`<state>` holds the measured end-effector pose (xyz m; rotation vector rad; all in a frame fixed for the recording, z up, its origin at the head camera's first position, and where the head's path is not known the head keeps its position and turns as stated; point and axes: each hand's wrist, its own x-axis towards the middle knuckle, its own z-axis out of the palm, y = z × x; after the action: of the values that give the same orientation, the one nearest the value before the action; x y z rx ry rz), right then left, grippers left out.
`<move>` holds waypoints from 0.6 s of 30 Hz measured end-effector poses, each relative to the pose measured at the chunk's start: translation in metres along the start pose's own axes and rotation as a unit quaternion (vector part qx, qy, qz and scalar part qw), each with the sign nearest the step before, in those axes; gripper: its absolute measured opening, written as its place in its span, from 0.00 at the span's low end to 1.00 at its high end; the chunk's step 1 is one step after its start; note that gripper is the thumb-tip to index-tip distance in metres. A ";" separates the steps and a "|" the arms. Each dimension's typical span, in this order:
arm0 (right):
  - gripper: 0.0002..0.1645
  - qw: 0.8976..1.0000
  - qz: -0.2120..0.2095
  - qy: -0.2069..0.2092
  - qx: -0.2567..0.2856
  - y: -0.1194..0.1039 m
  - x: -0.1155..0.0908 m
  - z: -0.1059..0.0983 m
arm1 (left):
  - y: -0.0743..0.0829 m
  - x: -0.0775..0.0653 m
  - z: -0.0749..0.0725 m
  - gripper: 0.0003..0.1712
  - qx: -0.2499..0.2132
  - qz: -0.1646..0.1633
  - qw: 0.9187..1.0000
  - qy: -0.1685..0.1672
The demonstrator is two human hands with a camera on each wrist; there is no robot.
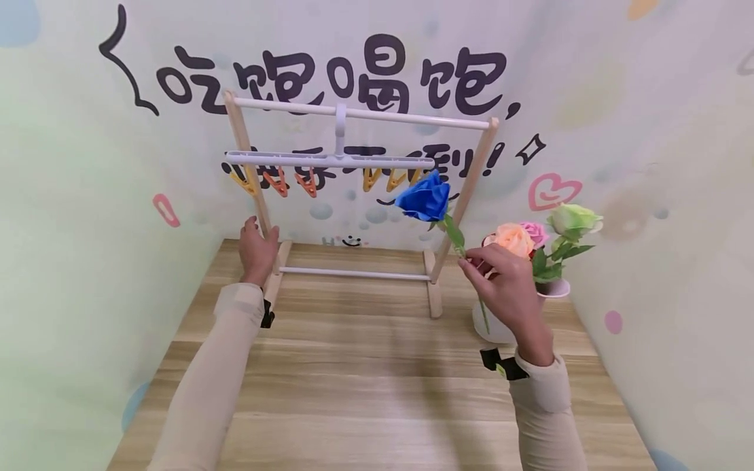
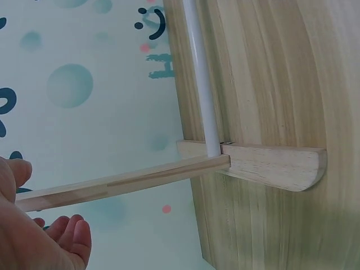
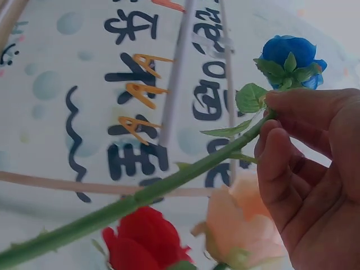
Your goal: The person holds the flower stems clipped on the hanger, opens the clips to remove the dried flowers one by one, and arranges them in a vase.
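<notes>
A blue artificial rose (image 1: pixel 425 197) is held up by my right hand (image 1: pixel 505 281), which pinches its green stem (image 3: pixel 185 175) just below the leaves. The bloom stands before the right end of a white hanger (image 1: pixel 330 160), overlapping it in the head view. This hanger hooks over the top bar of a wooden rack and carries orange clips (image 1: pixel 306 182) and yellow clips (image 1: pixel 372 178). My left hand (image 1: pixel 257 254) is at the rack's left post (image 2: pixel 129 179), thumb on one side and loosely bent fingers on the other, not closed round it.
White vases (image 1: pixel 493 327) on the table's right hold peach (image 1: pixel 511 239), pink (image 1: pixel 535 233) and pale green roses (image 1: pixel 574 221); a red rose (image 3: pixel 143 239) shows in the right wrist view. The rack's feet (image 1: pixel 434 301) rest on the wooden table (image 1: pixel 353 379), close to the wall behind.
</notes>
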<state>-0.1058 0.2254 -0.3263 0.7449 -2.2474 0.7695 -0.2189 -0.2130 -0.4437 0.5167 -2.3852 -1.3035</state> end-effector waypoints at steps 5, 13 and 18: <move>0.08 0.998 0.004 0.055 -0.009 0.000 0.000 -0.025 | 0.002 0.003 0.002 0.35 0.002 -0.001 1.000 -0.007; 0.07 0.990 0.043 0.132 -0.020 0.009 0.001 -0.063 | 0.004 0.009 0.004 0.34 0.004 0.007 1.000 -0.008; 0.07 0.982 0.077 0.164 -0.044 0.026 0.004 -0.074 | 0.004 0.014 0.005 0.30 0.015 0.013 1.000 -0.003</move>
<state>-0.0974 0.2919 -0.2857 0.3721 -2.0374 0.7968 -0.2335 -0.2142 -0.4406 0.4893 -2.4121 -1.2626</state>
